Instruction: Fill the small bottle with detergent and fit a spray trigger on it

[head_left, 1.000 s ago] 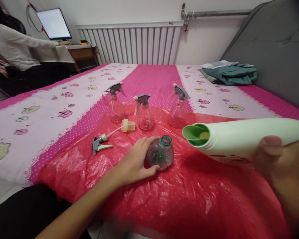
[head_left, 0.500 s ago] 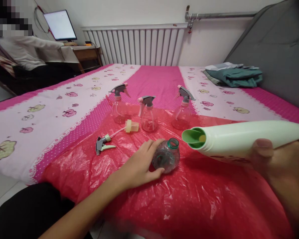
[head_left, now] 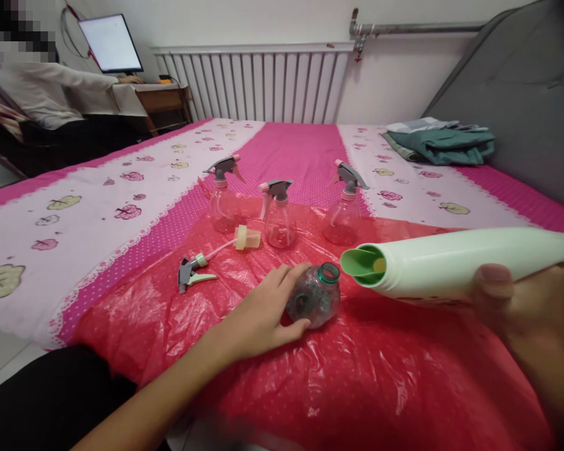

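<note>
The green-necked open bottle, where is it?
In the head view, the bottle sits just right of centre on the red sheet, between the left hand and the pale container.

Clock centred on the open bottle (head_left: pixel 314 307). 9 o'clock: your left hand (head_left: pixel 266 308), curled round that bottle, closed this side. 10: a detached spray head (head_left: pixel 186 274) lay low across your path. 11 and 1: the middle spray bottle (head_left: pixel 281 228) and right spray bottle (head_left: pixel 342 224) stood upright; at 12, you had a gap between. 3: the pale container (head_left: pixel 442 260) barred you. 5 to 6: bare red sheet (head_left: pixel 348 382) gave you room.
</note>
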`<state>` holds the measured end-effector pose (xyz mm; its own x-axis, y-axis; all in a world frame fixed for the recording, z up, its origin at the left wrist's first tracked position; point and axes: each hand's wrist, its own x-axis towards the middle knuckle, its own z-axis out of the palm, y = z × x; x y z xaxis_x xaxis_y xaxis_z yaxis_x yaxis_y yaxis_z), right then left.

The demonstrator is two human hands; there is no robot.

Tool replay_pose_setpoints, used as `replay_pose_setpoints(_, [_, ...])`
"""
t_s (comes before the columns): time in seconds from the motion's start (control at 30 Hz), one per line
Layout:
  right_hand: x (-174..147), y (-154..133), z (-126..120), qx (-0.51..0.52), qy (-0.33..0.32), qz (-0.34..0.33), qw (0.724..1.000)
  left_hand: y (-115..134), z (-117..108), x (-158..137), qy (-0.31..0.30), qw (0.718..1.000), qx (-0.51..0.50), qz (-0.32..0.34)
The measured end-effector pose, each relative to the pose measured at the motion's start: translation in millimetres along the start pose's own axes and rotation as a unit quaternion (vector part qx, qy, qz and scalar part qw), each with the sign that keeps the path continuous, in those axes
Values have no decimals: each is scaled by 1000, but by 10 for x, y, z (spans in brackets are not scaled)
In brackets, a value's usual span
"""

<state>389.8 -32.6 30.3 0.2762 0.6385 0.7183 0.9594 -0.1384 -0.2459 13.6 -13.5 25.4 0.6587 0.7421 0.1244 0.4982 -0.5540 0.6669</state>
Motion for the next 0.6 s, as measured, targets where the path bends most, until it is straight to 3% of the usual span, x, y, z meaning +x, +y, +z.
replay_pose_setpoints(0.6, [44,-44,1,-13,22,-57,998,14,-10,7,-3,1000,2,1])
